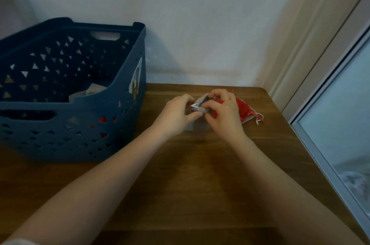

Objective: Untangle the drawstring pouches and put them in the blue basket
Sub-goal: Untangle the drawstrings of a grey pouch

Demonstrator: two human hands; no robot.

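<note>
Both hands are together at the far middle of the brown wooden desk [200, 164], working on a small grey fabric drawstring pouch [200, 102]. The left hand [176, 116] pinches the pouch's gathered mouth, where a bit of white cord [193, 106] shows, and the right hand [224, 116] curls its fingers over the same mouth from the other side. The rest of the grey pouch hangs down between the wrists, toward the person.

A red fabric drawstring pouch [244, 110] lies just beyond the right hand, on the side away from the dark blue plastic basket with triangle cut-outs [80, 134], with loose cord ends trailing off it. Whether its cord is knotted to the grey one is hidden by the fingers.

The basket stands well to the left of both pouches, its open top wide. Grey and red cloth already shows inside it. Judging from this, the freed pouch must travel leftward across the desk, and the left hand is the nearer one for that carry, while the right can hold the red pouch back.
</note>
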